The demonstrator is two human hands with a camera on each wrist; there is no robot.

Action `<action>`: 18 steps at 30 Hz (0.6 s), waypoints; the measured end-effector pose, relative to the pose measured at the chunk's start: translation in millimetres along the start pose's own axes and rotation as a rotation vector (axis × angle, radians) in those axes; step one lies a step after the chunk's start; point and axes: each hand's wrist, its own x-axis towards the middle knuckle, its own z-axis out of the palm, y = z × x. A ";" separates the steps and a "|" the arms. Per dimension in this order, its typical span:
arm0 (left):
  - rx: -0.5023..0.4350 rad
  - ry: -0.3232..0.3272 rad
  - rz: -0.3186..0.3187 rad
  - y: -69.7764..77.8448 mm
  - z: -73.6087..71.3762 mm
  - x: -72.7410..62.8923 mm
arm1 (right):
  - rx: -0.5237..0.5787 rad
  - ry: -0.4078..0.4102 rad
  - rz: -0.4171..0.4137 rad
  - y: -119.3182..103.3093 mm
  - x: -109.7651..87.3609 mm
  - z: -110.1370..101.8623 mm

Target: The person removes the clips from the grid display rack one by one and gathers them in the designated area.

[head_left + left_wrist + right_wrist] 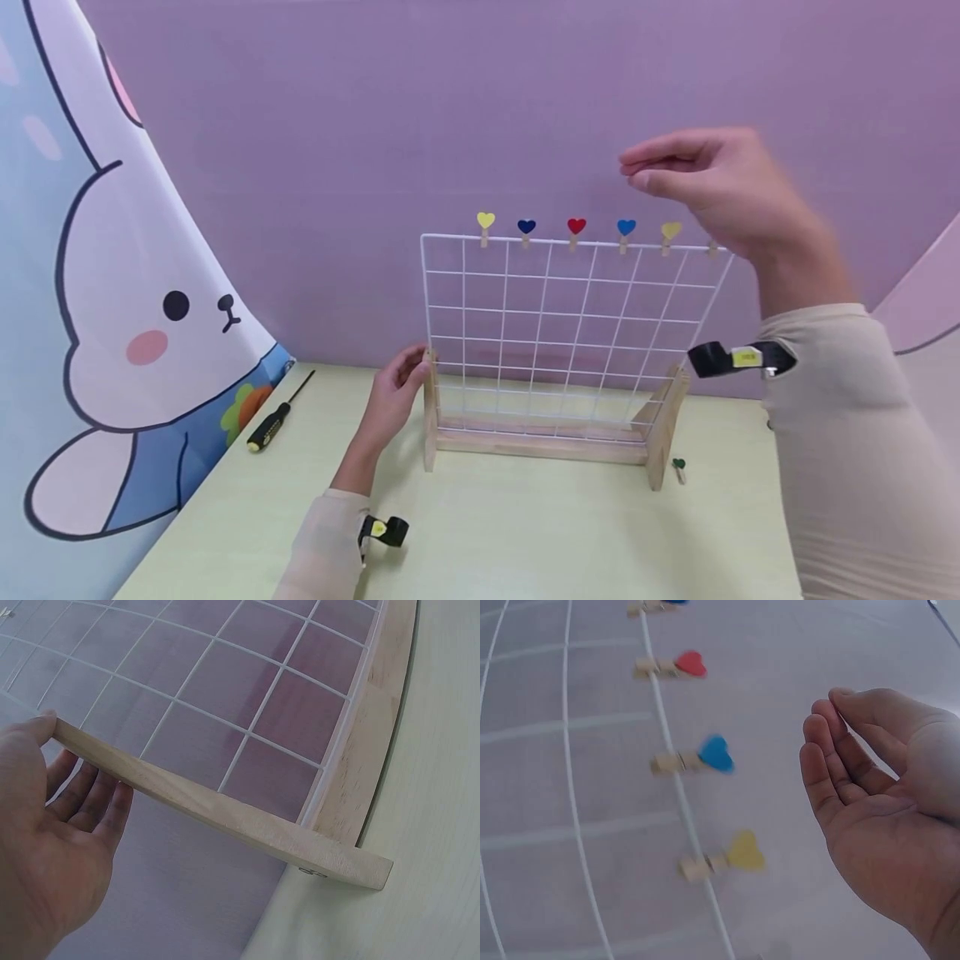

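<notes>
Purple wall (337, 125) backing a white wire grid (543, 313)

The grid is standing in a wooden stand (540, 447) on the pale table (525, 525), leaning back towards the wall. It is probably light, with springy, rather smooth wires, so the bare wood is offering the surer hold, best near the tops of the uprights. Along its top wire six small clothespins are sitting; five are showing hearts, from yellow (486, 220) through dark blue, red and blue to yellow again, while the sixth's heart cannot be made out beside the forearm. They are looking light and stiff-sprung, best pinched at the heart end, where the glued hearts could be delicate.

The left hand (392, 396) is gripping the left upright (217, 804) near its top, thumb at the end and fingers curling behind. The right hand (720, 179) is hovering above the grid's right side, fingers nearly straight, thumb close to them, apparently holding nothing.

Farther out, a green-hearted clothespin (679, 468) is lying just beside the right upright (663, 437), and a screwdriver (270, 427) is resting near the rabbit-print cloth (127, 317).
</notes>
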 end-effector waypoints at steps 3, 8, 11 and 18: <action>0.004 -0.001 -0.003 0.0 -0.5 0.2 | -0.036 -0.011 0.020 -3.7 7.6 14.5; 0.000 -0.002 0.002 1.2 -1.3 -0.3 | -0.075 -0.036 0.040 -9.9 18.4 37.4; -0.003 0.000 0.002 1.2 -2.0 -0.8 | -0.078 -0.055 0.046 -12.8 24.1 50.1; -0.009 0.001 -0.004 1.0 -3.8 -1.4 | -0.051 -0.095 0.030 -17.6 35.4 74.1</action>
